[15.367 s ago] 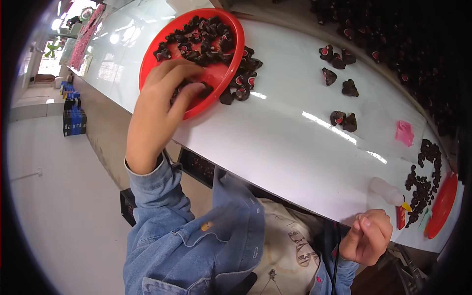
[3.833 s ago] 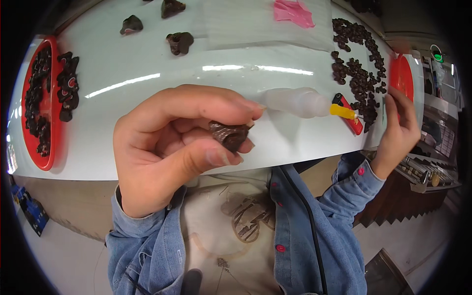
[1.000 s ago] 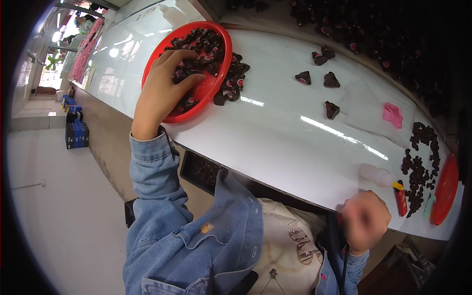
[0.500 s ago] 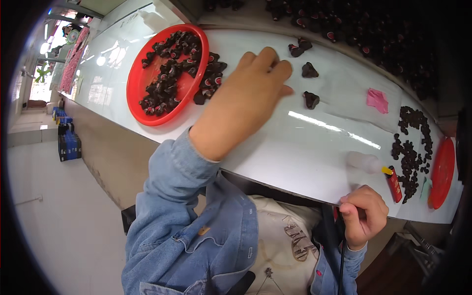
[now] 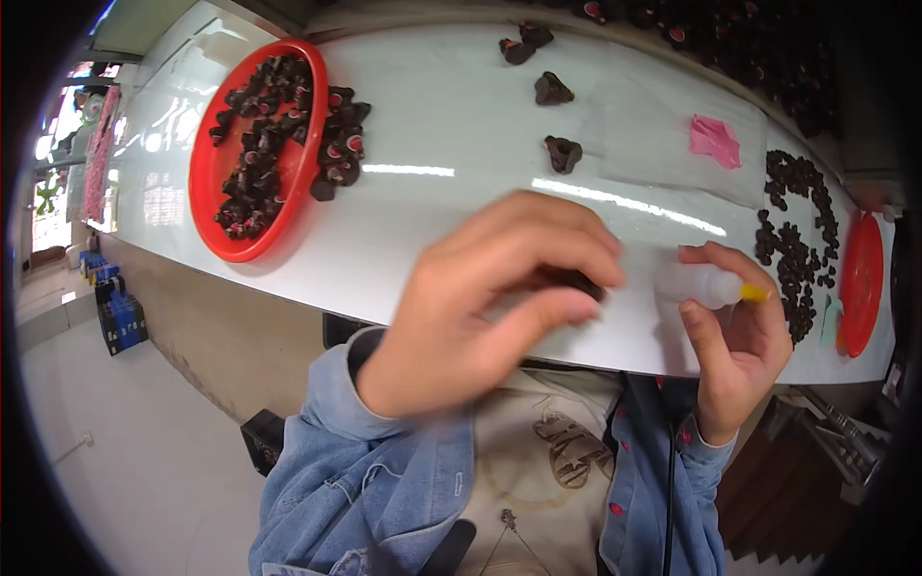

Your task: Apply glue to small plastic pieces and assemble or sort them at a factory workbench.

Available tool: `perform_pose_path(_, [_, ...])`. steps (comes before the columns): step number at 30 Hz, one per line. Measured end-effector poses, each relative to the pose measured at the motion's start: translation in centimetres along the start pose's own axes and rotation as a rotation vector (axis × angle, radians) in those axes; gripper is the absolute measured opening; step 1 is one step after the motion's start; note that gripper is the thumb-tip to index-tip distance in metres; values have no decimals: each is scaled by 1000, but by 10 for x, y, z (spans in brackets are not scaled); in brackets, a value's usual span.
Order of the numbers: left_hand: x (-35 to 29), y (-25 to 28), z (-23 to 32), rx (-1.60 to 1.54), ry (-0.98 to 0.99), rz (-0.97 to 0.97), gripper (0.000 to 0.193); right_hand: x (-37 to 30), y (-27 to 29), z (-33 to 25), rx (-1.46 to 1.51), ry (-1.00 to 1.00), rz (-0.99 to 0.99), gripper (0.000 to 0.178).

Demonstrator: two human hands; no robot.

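Head view: left of the bottle (image 5: 706, 286), the left hand (image 5: 485, 293) pinches a dark piece (image 5: 578, 281) with its fingertips, likely because it is small. The right hand (image 5: 741, 350) curls around the bottle; I cannot tell if it squeezes. Far left of the bottle, a red tray (image 5: 235, 252) probably keeps little lumps (image 5: 254, 163) together.

Honestly there's a decent open lane over the bench (image 5: 423, 134) between the dark pieces (image 5: 343, 144) hugging the red basin (image 5: 315, 158) and those few dark lumps (image 5: 553, 89), but rightward the bottle (image 5: 699, 284), then scattered dark bits (image 5: 793, 254), block you.
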State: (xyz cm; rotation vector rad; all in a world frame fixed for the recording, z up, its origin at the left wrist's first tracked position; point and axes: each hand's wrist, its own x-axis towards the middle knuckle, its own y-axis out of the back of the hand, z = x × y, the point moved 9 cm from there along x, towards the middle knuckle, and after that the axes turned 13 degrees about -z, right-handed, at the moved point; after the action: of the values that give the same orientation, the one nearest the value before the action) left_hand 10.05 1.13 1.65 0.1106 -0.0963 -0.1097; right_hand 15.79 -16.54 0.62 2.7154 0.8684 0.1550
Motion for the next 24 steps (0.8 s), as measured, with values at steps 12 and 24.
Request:
perform_pose_path(12, [9, -35, -37, -796, 45, -25, 20, -24, 45, -9, 163, 117, 27, 60])
perform_pose_path(24, [9, -35, -36, -705, -10, -6, 30, -2, 34, -20, 213, 197, -44, 57])
